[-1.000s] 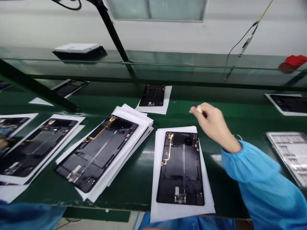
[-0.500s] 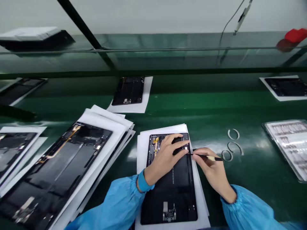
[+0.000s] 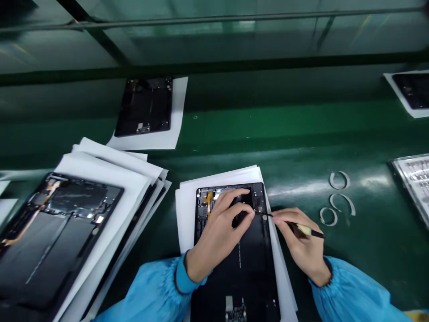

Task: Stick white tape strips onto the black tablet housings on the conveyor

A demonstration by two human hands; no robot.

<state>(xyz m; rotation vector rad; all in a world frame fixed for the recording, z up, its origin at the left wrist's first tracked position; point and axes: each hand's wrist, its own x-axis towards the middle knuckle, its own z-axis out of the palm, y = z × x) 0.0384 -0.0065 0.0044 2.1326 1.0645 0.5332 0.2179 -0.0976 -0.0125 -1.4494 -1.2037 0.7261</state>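
Note:
An opened black tablet housing [image 3: 234, 268] lies on white sheets, with its inner parts showing. Over its upper part is my left hand [image 3: 219, 228], thumb and index fingertip brought together near the right edge. Whatever sits between those fingertips is too small to make out. At that same edge my right hand [image 3: 300, 241] grips slim black tweezers [image 3: 304, 229] with a cream-coloured section. Their thin tip points left, close to my left fingertips. A yellow-orange flex cable [image 3: 209, 201] shows at the housing's upper left, partly covered by my left hand.
To the left, a stack of white sheets [image 3: 134, 170] carries another tablet housing [image 3: 67, 232]. Farther back lie a housing [image 3: 147, 107] on paper and one more [image 3: 414, 89] at right. Several pale curled strips [image 3: 339, 180] lie right of my hand, near a clear tray [image 3: 415, 183].
The view has tilted down and shifted. My left thumb and index finger have come together from a more spread pose. The tweezers stay in my right hand at the housing's right edge.

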